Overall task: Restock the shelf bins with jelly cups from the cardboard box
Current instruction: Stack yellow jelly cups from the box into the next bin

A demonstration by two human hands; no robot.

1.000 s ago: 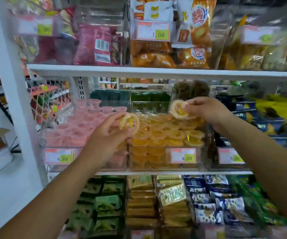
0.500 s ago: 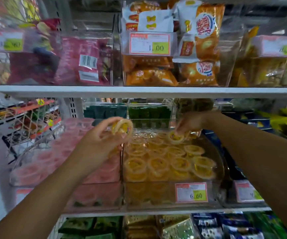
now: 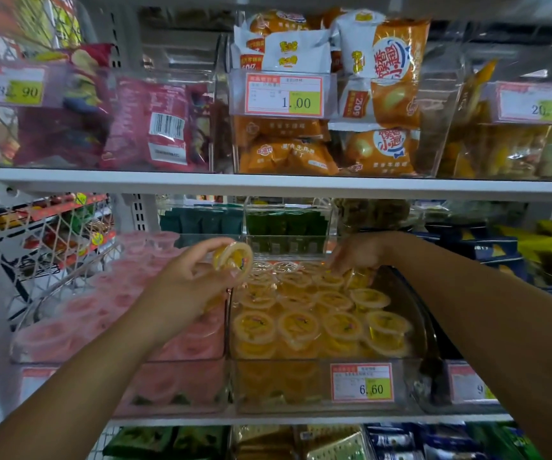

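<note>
A clear shelf bin (image 3: pixel 301 386) on the middle shelf is filled with several yellow jelly cups (image 3: pixel 297 323). My left hand (image 3: pixel 188 280) holds one yellow jelly cup (image 3: pixel 234 258) tilted on its side, above the bin's back left corner. My right hand (image 3: pixel 356 252) reaches deep into the back of the bin, fingers curled down on a yellow cup (image 3: pixel 356 278) among the rear row. To the left, a second clear bin (image 3: pixel 101 376) holds several pink jelly cups (image 3: pixel 78 307). The cardboard box is out of view.
The shelf above (image 3: pixel 284 185) hangs low over the bins and carries orange snack packs (image 3: pixel 384 78) and red bags (image 3: pixel 155 124). Green packs (image 3: pixel 287 224) stand behind the yellow bin. A wire basket (image 3: pixel 45 234) sits at left. Blue packets (image 3: pixel 487 250) lie at right.
My right hand has gone from holding a cup above the bin to pressing down at the bin's back row. My left hand kept its cup and rose slightly. The camera moved closer.
</note>
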